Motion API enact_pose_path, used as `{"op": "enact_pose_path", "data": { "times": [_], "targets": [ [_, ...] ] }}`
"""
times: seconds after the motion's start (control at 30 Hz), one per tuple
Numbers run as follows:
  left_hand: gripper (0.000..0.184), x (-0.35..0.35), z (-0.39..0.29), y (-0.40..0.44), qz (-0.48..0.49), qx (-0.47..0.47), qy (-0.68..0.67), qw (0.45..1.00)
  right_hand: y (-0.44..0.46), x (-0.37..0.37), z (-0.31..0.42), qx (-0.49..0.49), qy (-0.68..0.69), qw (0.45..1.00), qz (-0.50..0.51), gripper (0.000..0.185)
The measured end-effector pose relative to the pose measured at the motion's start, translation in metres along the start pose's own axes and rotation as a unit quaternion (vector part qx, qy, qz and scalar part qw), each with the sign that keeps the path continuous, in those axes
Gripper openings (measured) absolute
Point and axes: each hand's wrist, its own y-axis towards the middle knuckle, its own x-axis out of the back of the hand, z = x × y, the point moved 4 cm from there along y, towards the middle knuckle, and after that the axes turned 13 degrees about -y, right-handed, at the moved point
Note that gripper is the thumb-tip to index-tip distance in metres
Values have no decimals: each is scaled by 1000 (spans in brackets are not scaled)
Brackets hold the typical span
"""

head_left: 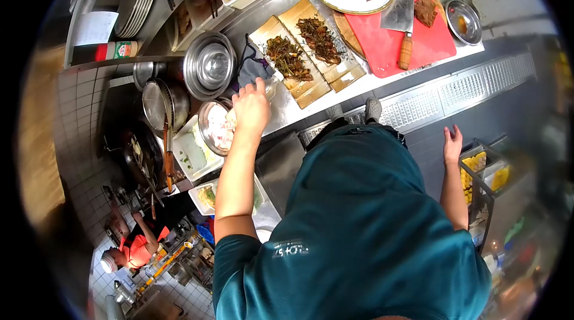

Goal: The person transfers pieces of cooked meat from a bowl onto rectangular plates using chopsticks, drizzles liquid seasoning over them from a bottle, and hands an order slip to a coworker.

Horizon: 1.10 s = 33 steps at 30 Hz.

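My left hand [251,108] is over the counter's front edge, fingers curled at a clear object that I cannot make out. Beside it are a dark grey cloth [252,69] and a metal bowl [216,124] with pale pieces. To its right, cooked, herb-covered food [288,59] lies on one brown wrapper [311,94], and more [320,39] on a second wrapper. My right hand [452,144] hangs low at the right, fingers apart and holding nothing. A cleaver [405,24] rests on the red board [382,51], near a piece of meat [425,11].
A plate [354,6] with meat and a yellow dish overlaps the board. Steel bowls [209,64], pans [158,105] and food tubs [194,149] crowd the left. A rack [493,191] stands by my right arm. Another person [140,251] works at the lower left.
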Motion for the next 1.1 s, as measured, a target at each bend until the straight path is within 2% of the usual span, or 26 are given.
{"op": "enact_pose_path", "data": {
  "times": [0.27,0.37,0.47,0.6,0.7,0.8,0.9,1.1],
  "targets": [
    [35,-1,-14,33,61,4,100,993,12,3,-20,3,36,999,-4,61],
    [28,2,-15,40,41,-31,134,990,2,0,-34,-17,47,999,-2,60],
    [23,11,-13,51,52,-14,147,988,-11,-5,-47,-36,37,999,2,59],
    [21,25,-8,67,83,14,137,987,-24,-7,-55,-47,33,998,-5,58],
    [21,25,-1,76,49,5,147,988,-27,-8,-60,-65,39,997,-11,58],
    [22,25,-1,82,152,6,116,982,-29,-5,-60,-66,43,997,-20,57],
    [23,23,-6,83,158,-42,137,977,-30,-3,-55,-68,27,997,-28,57],
    [24,35,8,106,142,25,115,983,-34,-8,-52,-70,54,996,-32,58]
  ]
}}
